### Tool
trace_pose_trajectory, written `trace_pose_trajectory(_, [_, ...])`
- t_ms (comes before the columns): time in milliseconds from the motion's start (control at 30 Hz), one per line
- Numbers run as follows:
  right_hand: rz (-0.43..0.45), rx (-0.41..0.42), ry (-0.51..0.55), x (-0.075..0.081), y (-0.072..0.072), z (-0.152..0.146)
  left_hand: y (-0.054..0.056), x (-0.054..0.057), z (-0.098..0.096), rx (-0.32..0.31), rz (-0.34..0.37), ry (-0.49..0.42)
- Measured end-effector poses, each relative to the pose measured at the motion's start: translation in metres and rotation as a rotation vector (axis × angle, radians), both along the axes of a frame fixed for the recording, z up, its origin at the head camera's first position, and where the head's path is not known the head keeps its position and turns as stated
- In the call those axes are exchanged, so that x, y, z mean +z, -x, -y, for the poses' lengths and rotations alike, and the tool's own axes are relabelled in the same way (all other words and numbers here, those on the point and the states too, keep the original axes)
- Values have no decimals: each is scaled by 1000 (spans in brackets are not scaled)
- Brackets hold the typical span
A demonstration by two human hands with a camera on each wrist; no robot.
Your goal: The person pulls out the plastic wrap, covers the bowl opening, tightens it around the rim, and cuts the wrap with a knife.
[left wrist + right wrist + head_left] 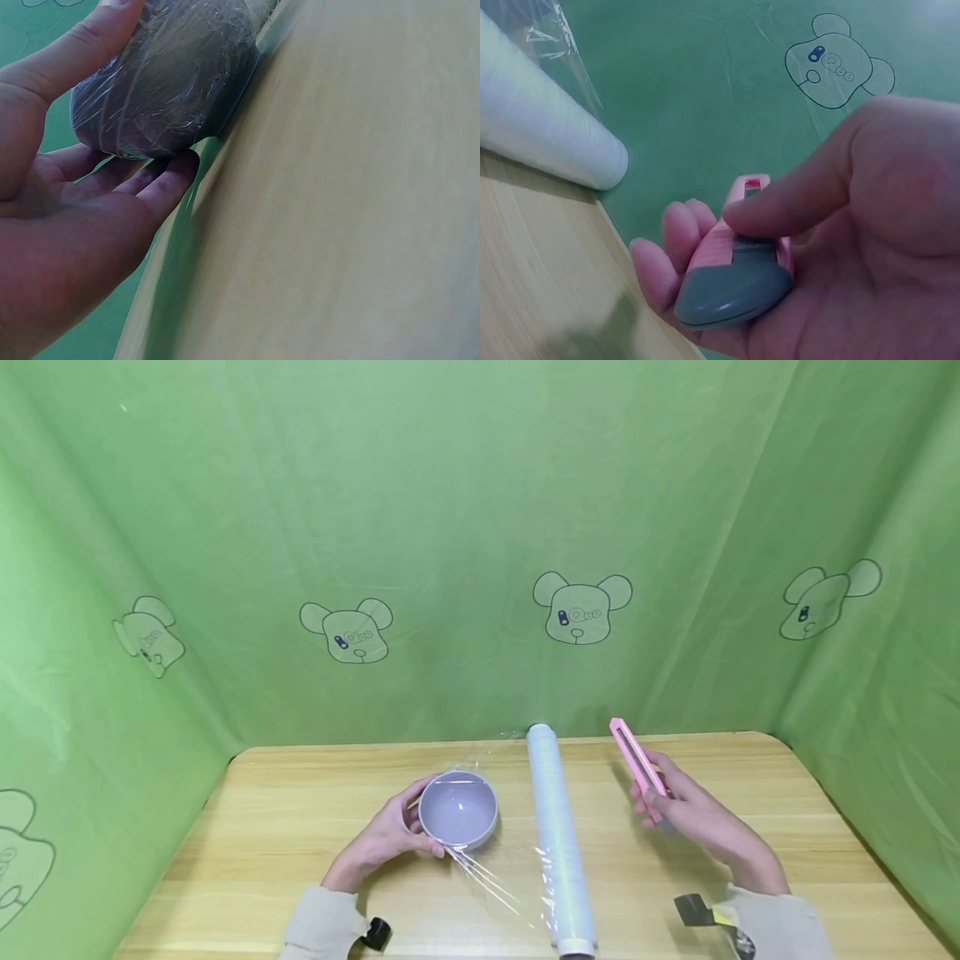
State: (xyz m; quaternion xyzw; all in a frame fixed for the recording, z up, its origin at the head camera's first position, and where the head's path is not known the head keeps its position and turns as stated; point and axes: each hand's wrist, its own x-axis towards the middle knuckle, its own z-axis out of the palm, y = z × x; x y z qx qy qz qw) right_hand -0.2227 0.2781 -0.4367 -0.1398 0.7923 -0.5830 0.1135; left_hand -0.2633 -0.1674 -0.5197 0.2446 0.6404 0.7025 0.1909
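Note:
My left hand (pixel 390 831) grips a small grey-purple bowl (pixel 459 814) by its left side, thumb near the front rim and fingers around the back. Clear cling film covers the bowl, lying wrinkled over its outside (pixel 172 82) in the left wrist view. From the bowl, gathered film (pixel 480 875) stretches right toward a long white roll of cling film (pixel 558 835). In my right hand (pixel 693 814) is a pink and grey utility knife (pixel 637 758), held over the table right of the roll. The right thumb (pixel 787 202) presses on the knife's slider. I cannot make out a bare blade.
The wooden table (pixel 277 802) runs back to a green cloth backdrop (pixel 457 527) with bear-head prints, which also encloses both sides. The roll lies lengthwise between the hands, from the back edge to the front. Cameras (pixel 377 934) are strapped at the wrists.

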Motion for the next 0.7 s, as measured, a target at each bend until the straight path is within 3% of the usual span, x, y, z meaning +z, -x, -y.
trace_pose_trajectory(467, [-42,83,-90,-5,2,2,0,0,0,3,11,3])
trace_pose_trajectory(700, [9,34,-82,-6,3,6,0,-1,1,6,14,7])
